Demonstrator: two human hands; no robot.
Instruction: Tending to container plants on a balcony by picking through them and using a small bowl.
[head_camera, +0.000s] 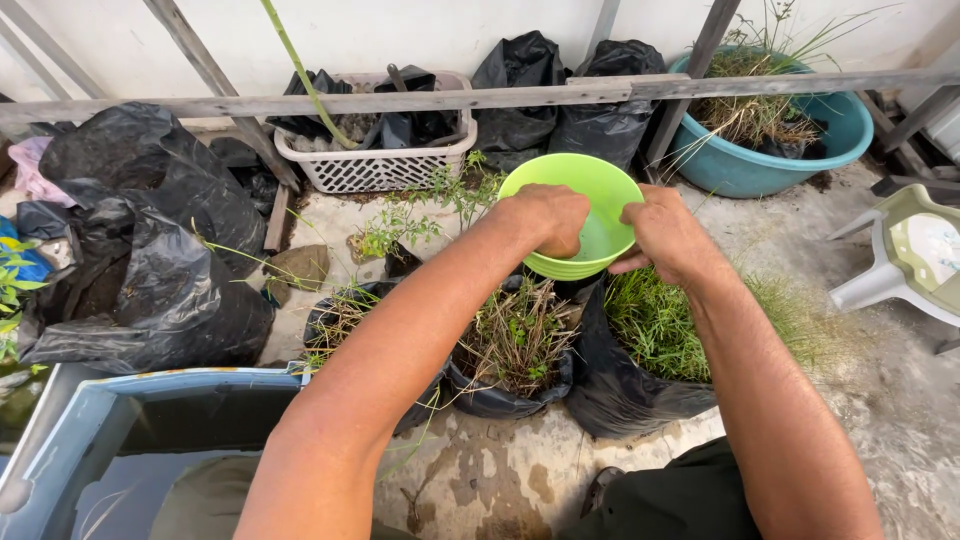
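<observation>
I hold a lime green plastic bowl out in front of me with both hands. My left hand grips its near-left rim, fingers curled over the edge. On the right rim my right hand clamps the bowl. The bowl hangs tilted over black plastic grow bags: one with dry stalks and small green shoots directly below, and one full of green grass to its right. What is inside the bowl cannot be told.
A white lattice basket and black bags stand at the back wall behind a grey wooden rail. A teal tub of dry plants sits back right, a white plastic chair lies right, a blue water tub near left.
</observation>
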